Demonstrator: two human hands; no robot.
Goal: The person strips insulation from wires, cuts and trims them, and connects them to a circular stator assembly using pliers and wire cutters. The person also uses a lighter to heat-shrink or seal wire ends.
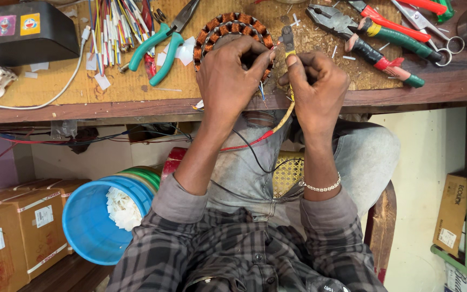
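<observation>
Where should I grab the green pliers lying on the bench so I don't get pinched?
Take the green pliers by the two green handles, coming from the near bench edge. The handles splay toward you, rubber-covered and free, while the metal nose points away, close to the bundle of coloured wires.

We see the wound stator point(233, 30) on the workbench point(60, 89), both hands right before it; cutters point(160, 46) lie just left of it, pliers point(371, 38) well right, and a tub point(95, 221) sits under the bench, left of our knees
</observation>
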